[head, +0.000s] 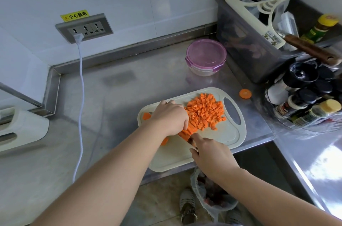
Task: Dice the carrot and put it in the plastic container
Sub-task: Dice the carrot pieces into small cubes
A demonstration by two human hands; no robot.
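While left hand (169, 117) pins carrot (185, 133), right hand (212, 155) grips knife (192, 142).

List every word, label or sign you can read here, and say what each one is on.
"小心触电": on the yellow sticker above the socket panel.
Paper label on the squeegee: print and barcode too small to read.
Labels on the spice jars: too blurred to read.
Label on the yellow-capped bottle: too blurred to read.
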